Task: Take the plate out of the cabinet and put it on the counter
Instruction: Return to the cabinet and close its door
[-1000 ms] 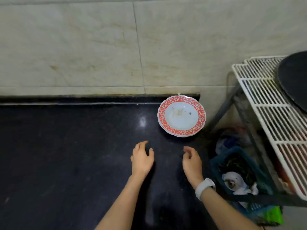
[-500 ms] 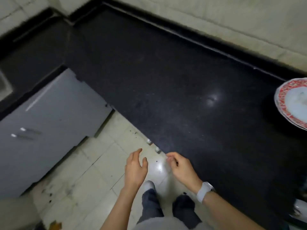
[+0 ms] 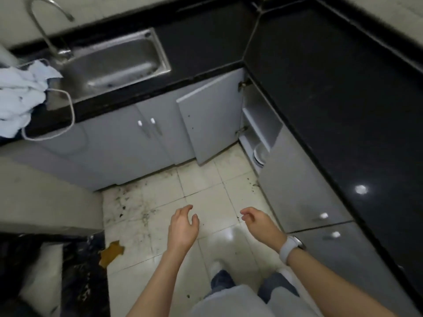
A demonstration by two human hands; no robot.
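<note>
Fingers first: the left hand point(image 3: 183, 227) is loosely curled, fingers apart, thumb clear of them, nothing in its grasp. The right hand point(image 3: 259, 221) is the same story, fingers bent and relaxed, palm empty, a white watch point(image 3: 290, 248) strapped on the wrist behind it. Both hands hang in the air above the pale floor tiles point(image 3: 206, 195), side by side and apart from each other.

Take the open cabinet point(image 3: 261, 120) as the mark. Both hands sit well below it in the view, nearer the person. Its grey door point(image 3: 210, 120) swings wide to the left on two hinges. Inside, on the lowest level, a white plate point(image 3: 259, 154) lies with only part of its rim showing past the cabinet's edge; whether more than one is stacked there is hard to tell. The black counter point(image 3: 343, 99) runs right over the cabinet and on to the right, with a bright light reflection on it. Left of the cabinet, a steel sink point(image 3: 114, 62) is set in the counter, a curved tap point(image 3: 43, 26) behind it and white cloth point(image 3: 20, 92) beside it.
</note>
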